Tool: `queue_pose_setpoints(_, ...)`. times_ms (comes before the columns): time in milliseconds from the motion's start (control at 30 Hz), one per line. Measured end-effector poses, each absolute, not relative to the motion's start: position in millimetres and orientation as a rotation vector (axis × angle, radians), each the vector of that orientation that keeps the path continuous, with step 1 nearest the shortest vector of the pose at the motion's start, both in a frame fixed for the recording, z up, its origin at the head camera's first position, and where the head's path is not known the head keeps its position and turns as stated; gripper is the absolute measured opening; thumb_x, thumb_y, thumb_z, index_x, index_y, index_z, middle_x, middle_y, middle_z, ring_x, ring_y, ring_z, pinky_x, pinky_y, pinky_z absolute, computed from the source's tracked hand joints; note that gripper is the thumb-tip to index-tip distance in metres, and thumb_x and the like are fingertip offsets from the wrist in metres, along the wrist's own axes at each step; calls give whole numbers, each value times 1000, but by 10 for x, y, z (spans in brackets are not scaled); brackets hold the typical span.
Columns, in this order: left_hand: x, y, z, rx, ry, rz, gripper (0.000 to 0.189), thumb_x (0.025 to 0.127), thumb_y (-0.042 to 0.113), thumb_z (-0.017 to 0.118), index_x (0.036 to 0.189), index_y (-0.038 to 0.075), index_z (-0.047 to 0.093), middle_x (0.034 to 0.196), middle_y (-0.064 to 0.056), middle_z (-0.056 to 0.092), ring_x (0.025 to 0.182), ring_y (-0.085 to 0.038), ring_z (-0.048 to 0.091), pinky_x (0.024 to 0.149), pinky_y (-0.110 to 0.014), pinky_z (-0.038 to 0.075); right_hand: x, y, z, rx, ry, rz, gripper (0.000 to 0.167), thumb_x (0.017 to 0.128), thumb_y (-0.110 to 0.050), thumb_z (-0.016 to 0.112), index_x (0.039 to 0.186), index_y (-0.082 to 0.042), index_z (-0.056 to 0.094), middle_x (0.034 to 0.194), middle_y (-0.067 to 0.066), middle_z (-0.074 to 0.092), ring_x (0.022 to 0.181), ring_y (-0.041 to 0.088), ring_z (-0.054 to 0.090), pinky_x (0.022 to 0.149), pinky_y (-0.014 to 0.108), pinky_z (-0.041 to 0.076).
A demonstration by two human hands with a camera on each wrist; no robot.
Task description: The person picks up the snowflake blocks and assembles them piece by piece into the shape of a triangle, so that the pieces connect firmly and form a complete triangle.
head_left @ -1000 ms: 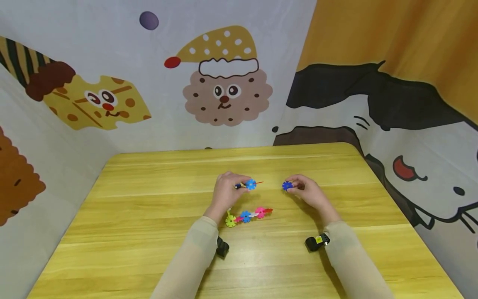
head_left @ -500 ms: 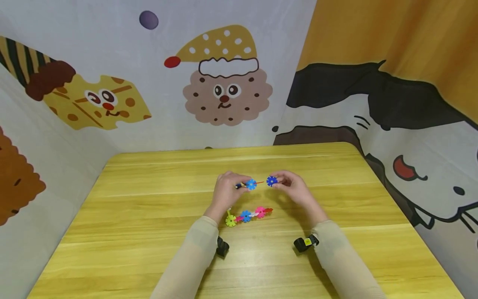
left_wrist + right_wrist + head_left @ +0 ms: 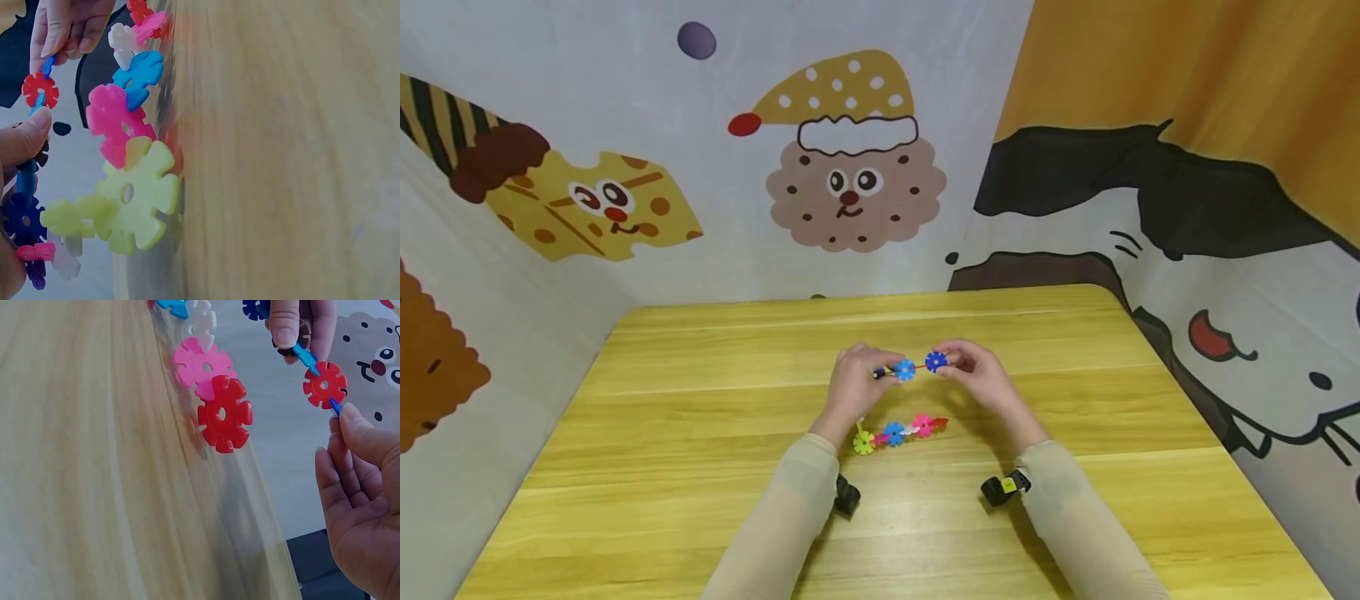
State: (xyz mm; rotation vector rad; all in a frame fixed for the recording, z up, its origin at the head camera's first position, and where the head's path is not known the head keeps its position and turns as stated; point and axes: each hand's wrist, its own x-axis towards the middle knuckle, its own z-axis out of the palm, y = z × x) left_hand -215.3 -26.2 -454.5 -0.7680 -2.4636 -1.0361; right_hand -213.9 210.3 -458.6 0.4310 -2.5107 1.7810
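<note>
My left hand (image 3: 850,383) holds a chain of notched plastic discs above the table. Its light blue disc (image 3: 905,370) sticks out from the fingertips, joined to a red disc (image 3: 315,392). Between right thumb and fingers, my right hand (image 3: 988,383) pinches a dark blue disc (image 3: 936,362). That disc's edge meets the red disc at a slot; how deep it sits cannot be told. Navy (image 3: 15,219), white and pink discs hang at the chain's other end in the left wrist view.
A second chain lies on the table (image 3: 700,500), nearer the body. It runs from a yellow-green disc (image 3: 863,442) through blue (image 3: 893,434) and pink (image 3: 923,426) discs to a red disc (image 3: 231,428). Printed cloth (image 3: 715,183) stands behind the table.
My right hand has moved left with the dark blue disc, from well apart to contact with the red disc. My left hand has stayed nearly still.
</note>
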Motion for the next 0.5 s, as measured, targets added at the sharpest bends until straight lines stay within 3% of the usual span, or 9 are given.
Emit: queue_pose_setpoints(500, -2153, -220, -4547, -740, -2417, -1029, 31, 74, 16, 86, 103, 11, 79, 98, -1, 75, 89, -19, 65, 89, -41, 48, -2122, 2020, -4595, 334, -2455, 1807, 31, 88, 2, 72, 119, 2, 67, 88, 8, 68, 79, 14, 62, 72, 27, 56)
